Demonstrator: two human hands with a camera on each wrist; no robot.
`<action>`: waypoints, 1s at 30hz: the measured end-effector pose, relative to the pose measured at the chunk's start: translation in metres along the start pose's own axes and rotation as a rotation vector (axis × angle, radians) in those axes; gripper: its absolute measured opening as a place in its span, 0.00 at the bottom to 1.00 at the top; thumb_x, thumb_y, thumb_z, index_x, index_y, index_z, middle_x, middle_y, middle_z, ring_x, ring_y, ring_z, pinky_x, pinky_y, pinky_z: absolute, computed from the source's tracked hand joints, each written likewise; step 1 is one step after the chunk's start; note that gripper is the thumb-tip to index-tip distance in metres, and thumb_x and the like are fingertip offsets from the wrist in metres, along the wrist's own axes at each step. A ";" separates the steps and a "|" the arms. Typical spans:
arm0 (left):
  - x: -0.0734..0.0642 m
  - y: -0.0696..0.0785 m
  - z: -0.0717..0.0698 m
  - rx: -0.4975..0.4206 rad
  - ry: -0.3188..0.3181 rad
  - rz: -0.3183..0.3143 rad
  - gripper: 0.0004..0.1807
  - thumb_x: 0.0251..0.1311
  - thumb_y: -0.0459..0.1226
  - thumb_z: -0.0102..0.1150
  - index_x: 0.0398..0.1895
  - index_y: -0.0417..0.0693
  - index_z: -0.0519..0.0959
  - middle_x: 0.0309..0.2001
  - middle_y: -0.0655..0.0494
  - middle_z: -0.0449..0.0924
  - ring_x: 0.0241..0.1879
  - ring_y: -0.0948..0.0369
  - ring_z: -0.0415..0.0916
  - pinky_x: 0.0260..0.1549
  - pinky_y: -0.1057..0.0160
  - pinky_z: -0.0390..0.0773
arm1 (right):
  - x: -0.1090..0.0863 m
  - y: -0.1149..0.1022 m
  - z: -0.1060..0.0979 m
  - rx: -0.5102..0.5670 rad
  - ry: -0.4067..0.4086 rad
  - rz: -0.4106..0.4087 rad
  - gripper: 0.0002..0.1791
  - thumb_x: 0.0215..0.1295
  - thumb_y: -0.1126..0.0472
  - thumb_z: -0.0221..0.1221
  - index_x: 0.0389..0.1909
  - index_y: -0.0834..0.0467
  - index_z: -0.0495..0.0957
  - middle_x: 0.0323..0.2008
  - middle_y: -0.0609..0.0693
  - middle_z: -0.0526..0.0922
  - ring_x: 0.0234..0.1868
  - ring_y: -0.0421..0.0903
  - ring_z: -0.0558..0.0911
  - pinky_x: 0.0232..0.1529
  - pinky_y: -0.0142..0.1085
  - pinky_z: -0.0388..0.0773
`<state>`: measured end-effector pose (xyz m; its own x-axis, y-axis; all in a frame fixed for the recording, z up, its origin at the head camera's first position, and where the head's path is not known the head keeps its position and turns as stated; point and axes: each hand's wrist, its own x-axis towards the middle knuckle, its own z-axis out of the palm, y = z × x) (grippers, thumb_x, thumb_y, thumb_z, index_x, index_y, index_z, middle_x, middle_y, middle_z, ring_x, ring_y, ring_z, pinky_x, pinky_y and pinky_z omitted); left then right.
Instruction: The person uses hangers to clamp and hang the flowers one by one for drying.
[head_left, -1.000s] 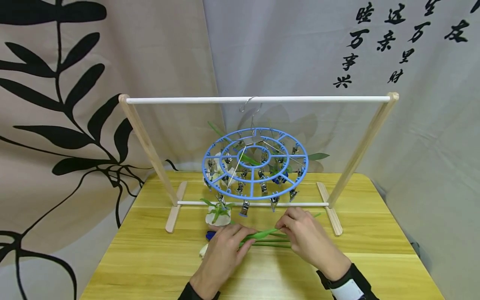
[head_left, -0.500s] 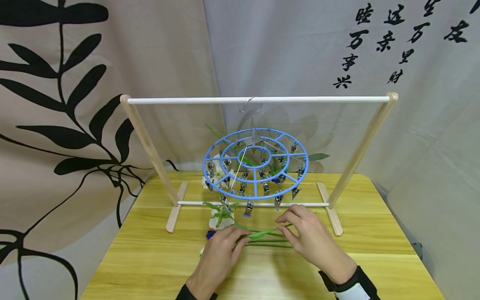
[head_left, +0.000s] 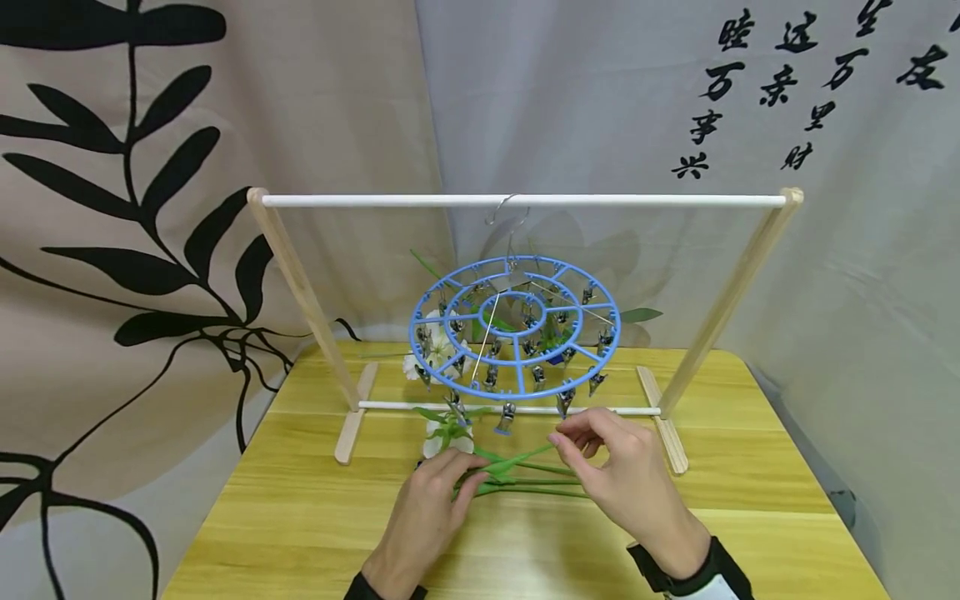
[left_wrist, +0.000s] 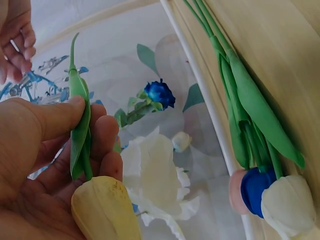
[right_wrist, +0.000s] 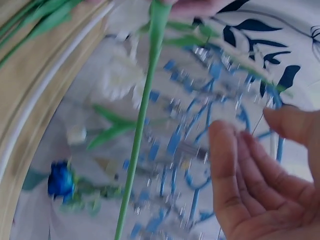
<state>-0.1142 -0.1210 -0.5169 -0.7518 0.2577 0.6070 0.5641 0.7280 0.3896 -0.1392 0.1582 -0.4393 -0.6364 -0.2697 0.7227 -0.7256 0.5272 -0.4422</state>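
My left hand (head_left: 423, 517) pinches a yellow artificial tulip (left_wrist: 106, 207) by its green leaves, between thumb and fingers just behind the head. The tulip's thin stem (right_wrist: 141, 125) points away to the right. Beside its tip is my right hand (head_left: 626, 471), fingers loosely bent and apart from the stem in both wrist views. More tulips lie on the table beneath: a white tulip (left_wrist: 287, 205), a blue tulip (left_wrist: 257, 190) and a pink tulip (left_wrist: 237, 191), stems to the right. In the head view their heads are mostly hidden by my left hand.
A round blue clip hanger (head_left: 513, 362) with several metal clips hangs from the white top bar (head_left: 652, 201) of a wooden-legged rack. A blue rose (left_wrist: 160, 94) and a white lily (left_wrist: 150, 165) hang below it. A wooden table (head_left: 315, 517) carries the rack.
My right fingers have come off the end of the tulip stem and opened. My left hand has shifted slightly left with the tulip. The hanger has turned a little.
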 end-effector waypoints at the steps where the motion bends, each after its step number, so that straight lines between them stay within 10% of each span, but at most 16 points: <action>1: 0.000 -0.001 -0.001 0.003 0.007 -0.001 0.12 0.67 0.34 0.85 0.50 0.53 0.93 0.45 0.61 0.93 0.45 0.63 0.93 0.44 0.65 0.93 | 0.000 -0.004 0.004 0.014 0.003 -0.002 0.17 0.63 0.72 0.83 0.47 0.53 0.91 0.37 0.40 0.94 0.34 0.34 0.89 0.37 0.24 0.86; 10: 0.003 -0.001 -0.005 0.004 0.061 -0.007 0.14 0.64 0.30 0.86 0.49 0.48 0.93 0.44 0.57 0.94 0.42 0.63 0.93 0.42 0.67 0.93 | 0.014 -0.024 0.035 0.075 -0.050 0.136 0.16 0.74 0.63 0.80 0.58 0.60 0.91 0.54 0.54 0.98 0.48 0.49 0.99 0.51 0.41 0.97; 17: 0.008 0.003 -0.006 -0.009 0.053 -0.018 0.13 0.67 0.32 0.85 0.51 0.52 0.93 0.45 0.60 0.95 0.46 0.65 0.94 0.60 0.43 0.95 | 0.023 -0.025 0.042 0.076 -0.066 0.190 0.11 0.74 0.60 0.80 0.51 0.60 0.94 0.44 0.49 0.99 0.41 0.43 0.98 0.46 0.41 0.96; 30: 0.015 0.010 -0.009 -0.020 0.045 -0.021 0.13 0.69 0.32 0.84 0.52 0.53 0.92 0.44 0.62 0.92 0.43 0.67 0.91 0.48 0.60 0.95 | 0.029 -0.021 0.040 0.140 -0.106 0.250 0.11 0.68 0.63 0.82 0.48 0.58 0.95 0.42 0.47 0.99 0.41 0.42 0.97 0.45 0.36 0.94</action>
<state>-0.1169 -0.1153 -0.4975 -0.7477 0.2132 0.6289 0.5553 0.7201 0.4161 -0.1533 0.1070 -0.4309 -0.8184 -0.2315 0.5259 -0.5671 0.4733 -0.6741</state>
